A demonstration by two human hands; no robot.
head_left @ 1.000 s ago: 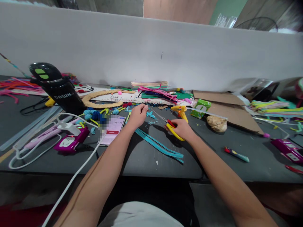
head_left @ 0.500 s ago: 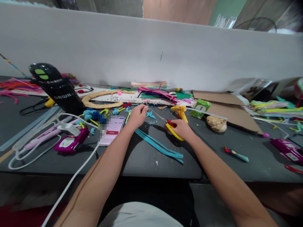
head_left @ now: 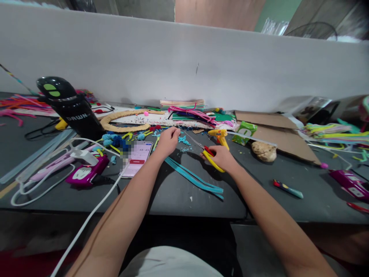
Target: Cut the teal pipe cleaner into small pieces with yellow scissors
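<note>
My right hand [head_left: 221,157] is closed around the yellow and red handles of a pair of scissors [head_left: 212,161]. Their thin metal blades point up and to the left, towards my left hand [head_left: 169,141]. The fingers of that hand are pinched together above the table, and whatever is between them is too small or hidden to make out. Small turquoise pieces [head_left: 183,140] and blue clippings lie between the two hands. Closer to me, a bundle of long turquoise pipe cleaners [head_left: 196,180] stretches from beneath my left wrist to the right.
A phone [head_left: 140,157] lies left of my left forearm, near a purple device [head_left: 86,171] and white cables. A black bottle [head_left: 73,111] stands behind them. Beyond my right hand are a yellow glue gun [head_left: 219,136], a green packet [head_left: 245,132], a stone-like lump [head_left: 263,151] and cardboard [head_left: 288,140].
</note>
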